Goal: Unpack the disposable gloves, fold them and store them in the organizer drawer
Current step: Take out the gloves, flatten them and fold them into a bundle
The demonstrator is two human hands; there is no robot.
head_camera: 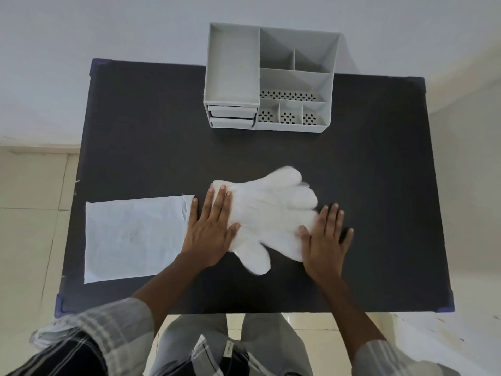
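A stack of translucent white disposable gloves [267, 213] lies flat in the middle of the black table [379, 172], fingers pointing right and away, thumb toward me. My left hand [210, 229] presses flat on the cuff end at the left. My right hand [326, 240] lies flat on the lower right part of the gloves, fingers spread. Neither hand grips anything. The grey organizer [268, 80] stands at the far edge of the table, its two small drawers [232, 116] closed at the front left.
A flat white plastic packet [132, 237] lies on the table left of my left hand. The table has blue corner guards. Tiled floor surrounds the table, and my legs are below its near edge.
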